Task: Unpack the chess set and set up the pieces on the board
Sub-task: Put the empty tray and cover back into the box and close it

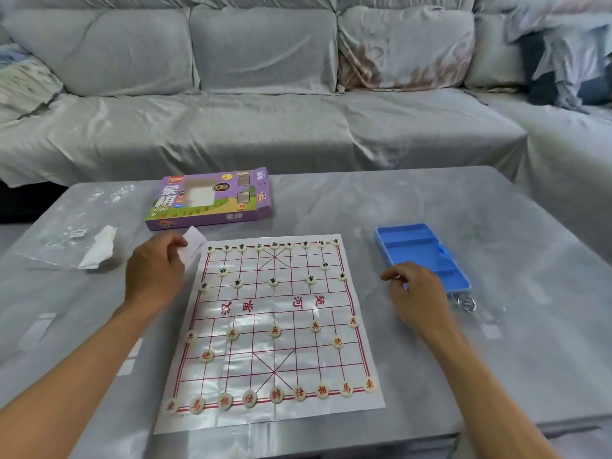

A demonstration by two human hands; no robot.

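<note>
Xiangqi board (pixel 270 326) looks fully set; left hand (pixel 154 270) pinches its upper-left corner, right hand (pixel 415 293) loosely curled, seemingly empty; next, tidy up.

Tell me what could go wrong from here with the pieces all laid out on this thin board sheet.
The left hand holds a slip of paper right at the board sheet's far left corner; a brush there could shift the sheet and scatter the small pieces. The sheet's near edge lies close to the table's front edge, so a forearm could drag it off. The right hand sits against the blue case and might knock it.
</note>
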